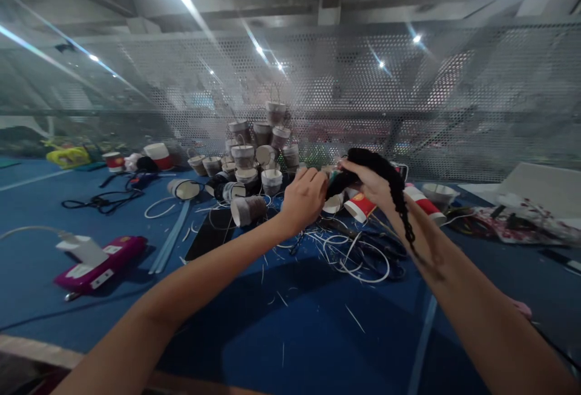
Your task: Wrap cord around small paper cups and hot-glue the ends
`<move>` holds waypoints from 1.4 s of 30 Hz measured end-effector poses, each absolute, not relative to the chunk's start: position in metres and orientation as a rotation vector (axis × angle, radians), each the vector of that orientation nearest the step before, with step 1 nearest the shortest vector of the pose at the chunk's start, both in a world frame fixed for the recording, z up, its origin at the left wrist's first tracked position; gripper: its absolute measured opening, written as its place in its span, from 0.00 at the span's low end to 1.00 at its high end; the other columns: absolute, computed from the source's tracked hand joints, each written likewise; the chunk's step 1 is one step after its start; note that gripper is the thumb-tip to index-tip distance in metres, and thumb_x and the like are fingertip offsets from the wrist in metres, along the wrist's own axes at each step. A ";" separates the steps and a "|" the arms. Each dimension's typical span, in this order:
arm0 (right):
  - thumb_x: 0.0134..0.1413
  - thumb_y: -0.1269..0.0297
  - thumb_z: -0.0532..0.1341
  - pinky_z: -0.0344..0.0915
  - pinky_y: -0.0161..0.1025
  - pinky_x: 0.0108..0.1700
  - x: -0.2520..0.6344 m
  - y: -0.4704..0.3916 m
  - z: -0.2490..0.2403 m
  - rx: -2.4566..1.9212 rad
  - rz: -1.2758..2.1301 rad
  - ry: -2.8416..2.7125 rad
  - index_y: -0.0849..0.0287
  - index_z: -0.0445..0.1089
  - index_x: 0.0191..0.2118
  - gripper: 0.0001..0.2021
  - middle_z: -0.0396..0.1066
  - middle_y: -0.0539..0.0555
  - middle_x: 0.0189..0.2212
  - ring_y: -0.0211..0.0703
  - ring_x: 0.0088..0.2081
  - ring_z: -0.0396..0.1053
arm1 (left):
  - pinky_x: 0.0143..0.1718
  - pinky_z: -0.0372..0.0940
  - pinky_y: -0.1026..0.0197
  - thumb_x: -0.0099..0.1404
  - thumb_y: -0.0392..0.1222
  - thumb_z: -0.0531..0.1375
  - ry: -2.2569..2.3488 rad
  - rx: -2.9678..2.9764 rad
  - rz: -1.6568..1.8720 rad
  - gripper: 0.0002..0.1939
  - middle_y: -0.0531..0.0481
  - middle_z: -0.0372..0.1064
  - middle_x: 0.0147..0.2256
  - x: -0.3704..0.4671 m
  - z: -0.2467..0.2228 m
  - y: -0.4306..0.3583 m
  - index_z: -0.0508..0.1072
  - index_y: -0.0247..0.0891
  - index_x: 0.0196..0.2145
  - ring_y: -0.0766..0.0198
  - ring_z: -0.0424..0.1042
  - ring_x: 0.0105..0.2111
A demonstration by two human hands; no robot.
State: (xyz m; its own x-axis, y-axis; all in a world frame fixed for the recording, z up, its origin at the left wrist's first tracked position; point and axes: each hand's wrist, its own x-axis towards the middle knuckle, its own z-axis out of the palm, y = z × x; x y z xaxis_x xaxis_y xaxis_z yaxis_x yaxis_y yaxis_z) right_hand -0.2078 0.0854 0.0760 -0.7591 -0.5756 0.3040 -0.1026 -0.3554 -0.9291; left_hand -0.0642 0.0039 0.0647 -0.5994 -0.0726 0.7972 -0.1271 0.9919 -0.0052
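My left hand is closed, its fingers curled above the middle of the blue table. A dark, fuzzy black strand runs from beside those fingers to my right hand and hangs over its back and wrist. The left fingers seem to pinch its near end, though their tips are hidden. My right hand is partly covered by the strand, and what its fingers hold is unclear. Just behind and below the hands lie a red and white paper cup and a tangle of white cord.
Wrapped cups with wire handles are piled at the back centre. A magenta power strip with a white plug lies left. Black cables, a dark flat panel and cord scraps lie on the blue table. Behind stands a perforated screen.
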 end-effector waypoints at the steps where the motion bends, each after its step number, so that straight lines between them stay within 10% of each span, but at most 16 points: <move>1: 0.31 0.62 0.68 0.68 0.39 0.26 -0.206 0.089 0.079 -0.915 -2.086 1.580 0.59 0.66 0.25 0.12 0.66 0.46 0.18 0.39 0.24 0.67 | 0.39 0.57 0.61 0.66 0.40 0.43 -2.209 0.176 0.087 0.15 0.46 0.64 0.31 -0.065 0.067 -0.001 0.65 0.35 0.29 0.62 0.62 0.35; 11: 0.21 0.76 0.68 0.68 0.37 0.21 -0.192 0.108 0.094 -1.248 -1.656 1.701 0.60 0.65 0.31 0.22 0.68 0.45 0.20 0.37 0.21 0.67 | 0.38 0.61 0.58 0.61 0.36 0.46 -2.512 0.296 0.048 0.17 0.39 0.65 0.40 -0.042 0.058 -0.022 0.61 0.32 0.47 0.55 0.66 0.39; 20: 0.25 0.81 0.62 0.53 0.24 0.12 -0.205 0.130 0.108 -1.495 -1.474 1.873 0.58 0.65 0.28 0.17 0.53 0.37 0.10 0.26 0.12 0.52 | 0.46 0.46 0.30 0.60 0.51 0.48 -2.466 0.926 0.542 0.30 0.37 0.45 0.59 0.068 0.002 -0.040 0.52 0.39 0.58 0.30 0.49 0.54; 26: 0.23 0.79 0.64 0.54 0.26 0.11 -0.202 0.135 0.118 -1.398 -1.750 1.818 0.56 0.64 0.28 0.19 0.56 0.38 0.13 0.27 0.13 0.53 | 0.40 0.59 0.41 0.61 0.56 0.43 -2.630 1.038 0.432 0.33 0.31 0.41 0.60 0.078 -0.001 -0.056 0.46 0.39 0.60 0.37 0.64 0.45; 42: 0.26 0.73 0.67 0.63 0.36 0.24 -0.206 0.139 0.130 -1.324 -2.387 1.819 0.52 0.63 0.34 0.22 0.65 0.42 0.21 0.34 0.20 0.62 | 0.50 0.54 0.43 0.60 0.49 0.51 -2.559 0.466 0.212 0.27 0.34 0.49 0.57 -0.005 0.003 -0.039 0.56 0.36 0.55 0.43 0.50 0.56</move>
